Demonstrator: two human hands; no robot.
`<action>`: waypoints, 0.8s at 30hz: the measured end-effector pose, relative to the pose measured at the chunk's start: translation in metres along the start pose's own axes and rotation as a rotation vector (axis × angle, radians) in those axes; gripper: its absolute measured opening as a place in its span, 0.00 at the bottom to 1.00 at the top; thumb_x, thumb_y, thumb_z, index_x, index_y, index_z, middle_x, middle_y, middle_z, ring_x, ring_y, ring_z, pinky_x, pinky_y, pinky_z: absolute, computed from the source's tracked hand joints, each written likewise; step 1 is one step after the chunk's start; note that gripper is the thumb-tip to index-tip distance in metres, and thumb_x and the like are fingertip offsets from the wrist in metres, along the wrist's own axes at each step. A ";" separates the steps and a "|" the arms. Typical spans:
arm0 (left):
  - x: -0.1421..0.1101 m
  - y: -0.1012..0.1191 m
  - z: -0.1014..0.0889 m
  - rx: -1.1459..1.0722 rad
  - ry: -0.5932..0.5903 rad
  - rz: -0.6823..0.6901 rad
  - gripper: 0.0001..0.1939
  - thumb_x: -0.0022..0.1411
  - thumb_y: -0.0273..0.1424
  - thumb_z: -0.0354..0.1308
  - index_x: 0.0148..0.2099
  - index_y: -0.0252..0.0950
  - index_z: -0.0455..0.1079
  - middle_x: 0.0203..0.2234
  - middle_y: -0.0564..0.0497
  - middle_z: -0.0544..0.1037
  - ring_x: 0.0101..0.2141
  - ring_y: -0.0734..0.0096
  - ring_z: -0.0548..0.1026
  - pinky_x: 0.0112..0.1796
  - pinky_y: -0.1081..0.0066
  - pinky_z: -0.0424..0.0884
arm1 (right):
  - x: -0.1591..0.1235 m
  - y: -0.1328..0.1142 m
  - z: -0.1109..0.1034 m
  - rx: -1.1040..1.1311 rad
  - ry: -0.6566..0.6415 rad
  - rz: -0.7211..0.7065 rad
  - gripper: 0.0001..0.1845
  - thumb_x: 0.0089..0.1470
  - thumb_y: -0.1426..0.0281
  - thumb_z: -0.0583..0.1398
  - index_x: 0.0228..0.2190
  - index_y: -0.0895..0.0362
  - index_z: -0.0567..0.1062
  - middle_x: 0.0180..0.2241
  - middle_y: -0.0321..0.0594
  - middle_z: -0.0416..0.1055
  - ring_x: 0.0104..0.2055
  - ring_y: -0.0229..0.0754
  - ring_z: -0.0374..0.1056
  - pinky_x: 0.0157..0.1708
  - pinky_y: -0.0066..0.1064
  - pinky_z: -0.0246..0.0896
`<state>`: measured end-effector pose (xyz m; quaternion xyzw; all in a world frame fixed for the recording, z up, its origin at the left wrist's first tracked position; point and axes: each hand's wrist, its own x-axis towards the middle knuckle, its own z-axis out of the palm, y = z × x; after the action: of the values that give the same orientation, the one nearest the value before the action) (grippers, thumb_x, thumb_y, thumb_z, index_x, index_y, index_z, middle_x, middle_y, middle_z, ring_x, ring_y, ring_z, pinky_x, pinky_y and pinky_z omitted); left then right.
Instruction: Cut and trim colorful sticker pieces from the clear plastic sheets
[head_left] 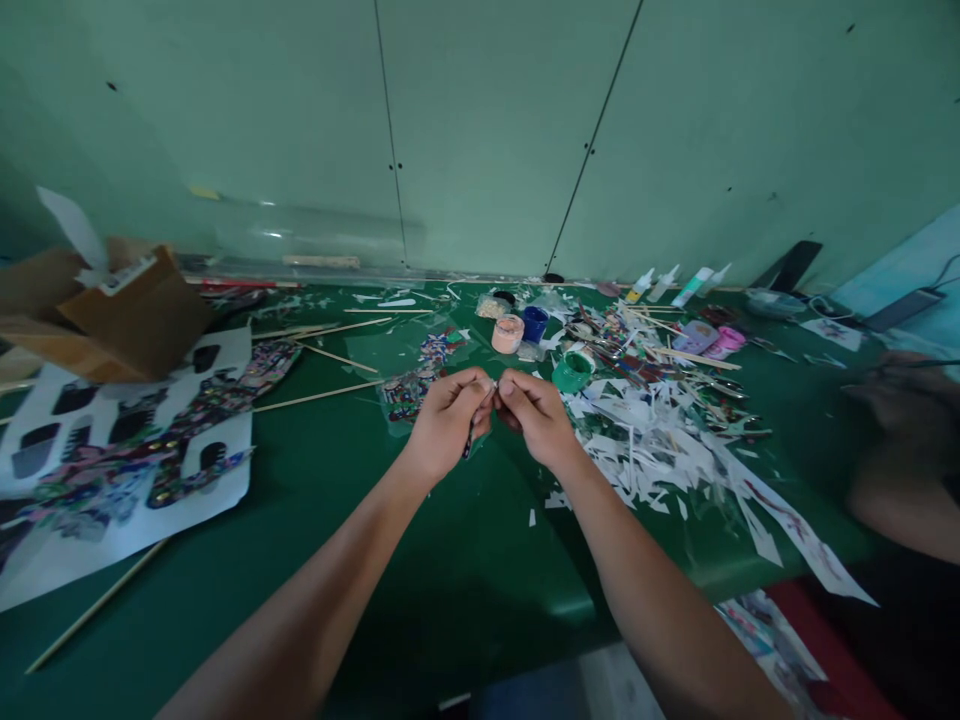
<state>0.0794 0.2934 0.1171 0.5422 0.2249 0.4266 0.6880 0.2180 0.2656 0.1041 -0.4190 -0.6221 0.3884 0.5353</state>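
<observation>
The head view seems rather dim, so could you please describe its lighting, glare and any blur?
Head view: dim light, the co-worker's hand at right dark and soft; head view: pale glare on the green table near its front edge, bright streaks on the clear plastic; head view: the small piece between left hand and right hand is too indistinct to identify.

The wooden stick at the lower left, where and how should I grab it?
Probably best pinched at its middle by the left hand, once free, from above: the thin stick lies along the tabletop, its far end meeting the white sheet.
</observation>
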 end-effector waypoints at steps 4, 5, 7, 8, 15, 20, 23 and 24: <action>0.000 -0.001 -0.001 0.028 0.003 -0.008 0.16 0.64 0.31 0.50 0.23 0.35 0.57 0.16 0.59 0.56 0.15 0.84 0.57 0.18 0.77 0.54 | 0.000 0.001 -0.002 0.029 -0.031 0.004 0.22 0.60 0.53 0.53 0.22 0.54 0.63 0.17 0.29 0.53 0.17 0.32 0.48 0.19 0.28 0.43; 0.000 0.000 -0.001 0.041 0.010 -0.010 0.16 0.64 0.31 0.50 0.23 0.35 0.56 0.15 0.59 0.56 0.15 0.84 0.57 0.18 0.77 0.54 | 0.000 0.001 -0.002 0.027 -0.043 0.014 0.22 0.60 0.53 0.53 0.22 0.54 0.64 0.17 0.29 0.53 0.18 0.32 0.48 0.19 0.28 0.43; 0.000 0.001 -0.001 0.069 0.019 -0.013 0.16 0.64 0.31 0.50 0.23 0.35 0.56 0.16 0.59 0.56 0.15 0.84 0.57 0.19 0.76 0.54 | 0.001 0.001 -0.003 0.020 -0.061 0.030 0.22 0.60 0.53 0.53 0.22 0.55 0.64 0.17 0.29 0.53 0.18 0.33 0.49 0.20 0.28 0.43; 0.001 0.002 -0.002 0.084 0.020 -0.017 0.16 0.64 0.32 0.50 0.23 0.35 0.57 0.16 0.59 0.57 0.15 0.83 0.57 0.19 0.76 0.54 | 0.001 0.001 -0.003 0.018 -0.059 0.029 0.22 0.61 0.53 0.53 0.22 0.55 0.64 0.17 0.29 0.53 0.18 0.33 0.49 0.20 0.28 0.43; 0.001 0.019 -0.013 0.444 -0.073 -0.029 0.17 0.64 0.37 0.53 0.24 0.35 0.64 0.16 0.56 0.64 0.18 0.78 0.63 0.21 0.74 0.59 | 0.001 -0.006 -0.007 -0.073 -0.008 -0.069 0.20 0.62 0.58 0.53 0.23 0.55 0.66 0.19 0.30 0.55 0.20 0.33 0.51 0.22 0.29 0.45; -0.001 0.024 -0.014 0.599 -0.090 0.049 0.18 0.65 0.37 0.51 0.23 0.35 0.62 0.14 0.57 0.57 0.17 0.78 0.57 0.21 0.73 0.54 | -0.001 -0.011 -0.011 -0.037 -0.073 -0.032 0.21 0.62 0.56 0.53 0.23 0.55 0.67 0.18 0.30 0.55 0.19 0.33 0.51 0.21 0.29 0.45; -0.002 0.021 -0.010 0.644 -0.024 0.104 0.18 0.65 0.35 0.50 0.23 0.35 0.61 0.16 0.57 0.56 0.19 0.78 0.55 0.22 0.72 0.51 | -0.001 -0.010 -0.010 -0.045 -0.082 -0.017 0.22 0.61 0.54 0.52 0.22 0.55 0.67 0.17 0.30 0.55 0.18 0.33 0.51 0.20 0.29 0.45; -0.002 0.021 -0.008 0.632 -0.016 0.101 0.18 0.65 0.35 0.50 0.23 0.35 0.61 0.16 0.57 0.56 0.19 0.78 0.55 0.22 0.72 0.51 | -0.001 -0.010 -0.009 -0.045 -0.079 -0.016 0.22 0.61 0.54 0.52 0.22 0.55 0.67 0.17 0.30 0.55 0.18 0.33 0.51 0.20 0.29 0.44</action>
<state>0.0650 0.2971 0.1337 0.7428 0.3140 0.3649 0.4653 0.2263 0.2616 0.1143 -0.4104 -0.6546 0.3862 0.5039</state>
